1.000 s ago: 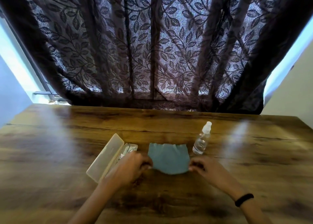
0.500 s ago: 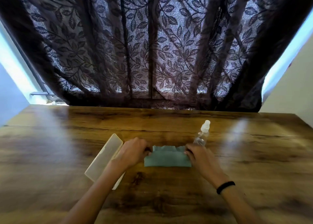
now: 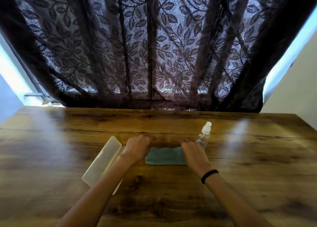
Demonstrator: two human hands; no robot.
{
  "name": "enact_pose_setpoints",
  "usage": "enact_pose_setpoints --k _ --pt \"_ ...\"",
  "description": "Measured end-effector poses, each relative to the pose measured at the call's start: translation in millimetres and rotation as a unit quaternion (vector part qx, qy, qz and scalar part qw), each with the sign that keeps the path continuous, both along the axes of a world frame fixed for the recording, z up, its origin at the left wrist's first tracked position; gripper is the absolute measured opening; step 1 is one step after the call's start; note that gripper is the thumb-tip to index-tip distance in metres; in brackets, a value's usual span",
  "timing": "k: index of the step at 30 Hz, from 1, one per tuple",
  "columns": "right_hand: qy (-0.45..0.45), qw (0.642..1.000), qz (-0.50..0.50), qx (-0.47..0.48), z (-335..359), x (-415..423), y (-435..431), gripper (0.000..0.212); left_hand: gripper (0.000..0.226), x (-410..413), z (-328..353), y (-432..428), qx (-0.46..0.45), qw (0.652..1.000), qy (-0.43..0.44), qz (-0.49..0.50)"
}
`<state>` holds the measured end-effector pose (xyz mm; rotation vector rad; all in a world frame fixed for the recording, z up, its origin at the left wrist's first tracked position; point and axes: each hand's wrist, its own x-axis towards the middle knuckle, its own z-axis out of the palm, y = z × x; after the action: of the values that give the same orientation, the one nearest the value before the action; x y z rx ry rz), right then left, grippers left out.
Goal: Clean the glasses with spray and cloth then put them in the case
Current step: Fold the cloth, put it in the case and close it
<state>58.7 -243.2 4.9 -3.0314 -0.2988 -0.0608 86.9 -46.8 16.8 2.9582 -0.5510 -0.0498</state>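
A blue-green cloth (image 3: pixel 165 156) lies folded into a flat strip on the wooden table (image 3: pixel 257 158). My left hand (image 3: pixel 137 147) covers its left end and my right hand (image 3: pixel 193 152) its right end, fingers curled down past the far edge. The fingertips are hidden, so I cannot tell if they grip the cloth. A clear spray bottle (image 3: pixel 205 135) with a white top stands just behind my right hand. An open translucent case (image 3: pixel 103 159) lies left of my left hand. My left hand and forearm hide the glasses.
A dark leaf-patterned curtain (image 3: pixel 154 55) hangs behind the table's far edge. A black band (image 3: pixel 209 176) sits on my right wrist. Bare wood stretches to the left, the right and in front of the cloth.
The cloth, open flat a second ago, was folded away from me into a strip. Both hands have since slid a little farther, past its far edge.
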Motion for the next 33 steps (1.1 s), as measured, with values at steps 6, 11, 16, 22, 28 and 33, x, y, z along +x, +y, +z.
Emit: enact_pose_setpoints --k 6,11,16,22,28,33 --pt "-0.042 0.998 0.026 0.032 -1 -19 -3 0.027 0.037 -25 6 5 -0.051 0.996 -0.048 -0.061" --pt "-0.012 0.997 0.061 0.048 -7 -39 -12 0.024 0.033 -47 0 10 -0.02 0.994 0.037 -0.096" --pt "-0.012 0.998 0.057 0.032 -11 -43 -18 0.026 0.032 -52 -6 12 -0.021 0.995 0.028 -0.096" --pt "-0.01 0.997 0.07 0.016 -19 -49 -25 0.031 0.031 -61 -19 15 0.005 0.995 -0.024 -0.096" --pt "0.004 0.998 0.054 0.027 -18 -53 -28 0.034 0.033 -64 -9 17 -0.012 0.995 -0.023 -0.094" --pt "-0.004 0.999 0.028 0.04 -5 -43 -20 0.037 0.038 -53 3 9 0.022 0.997 -0.031 -0.073"
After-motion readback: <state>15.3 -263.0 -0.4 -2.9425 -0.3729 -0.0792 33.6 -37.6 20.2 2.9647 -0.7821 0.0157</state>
